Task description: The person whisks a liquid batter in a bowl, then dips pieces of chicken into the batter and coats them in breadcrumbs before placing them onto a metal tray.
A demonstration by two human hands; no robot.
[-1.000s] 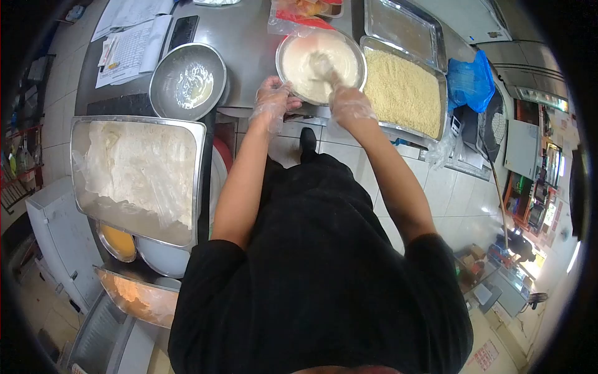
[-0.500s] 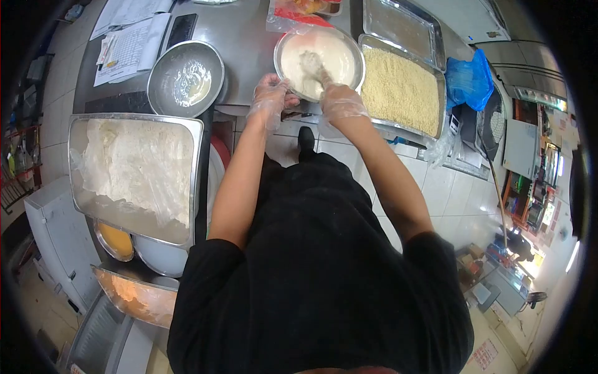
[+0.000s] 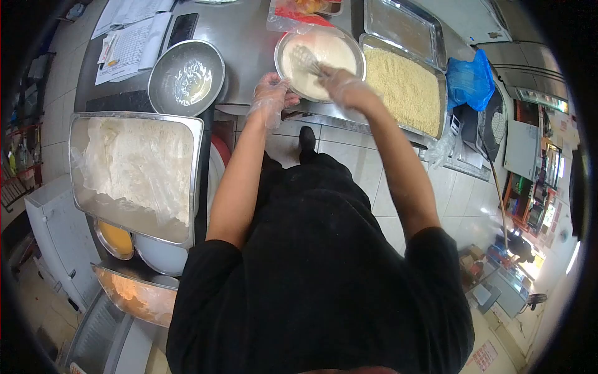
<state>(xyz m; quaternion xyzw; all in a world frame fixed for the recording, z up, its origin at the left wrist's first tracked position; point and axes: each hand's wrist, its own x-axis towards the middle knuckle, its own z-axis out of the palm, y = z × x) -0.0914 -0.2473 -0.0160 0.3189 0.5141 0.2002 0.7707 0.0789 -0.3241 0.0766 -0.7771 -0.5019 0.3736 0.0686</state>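
A round metal bowl (image 3: 356, 51) of pale batter stands at the counter's near edge. My right hand (image 3: 344, 84), in a clear plastic glove, grips a wire whisk (image 3: 303, 58) whose head sits in the batter at the bowl's left side. My left hand (image 3: 270, 98), also gloved, holds the bowl's near-left rim and steadies it.
A tray of breadcrumbs (image 3: 403, 90) lies right of the bowl, an empty tray (image 3: 403, 26) behind it. A second metal bowl (image 3: 185, 78) with a little liquid sits to the left. A large tray of white flour (image 3: 136, 171) is at left. Papers (image 3: 128, 43) lie at the far left.
My right hand has swung the whisk from the bowl's middle to its left side. The left hand has stayed on the rim.
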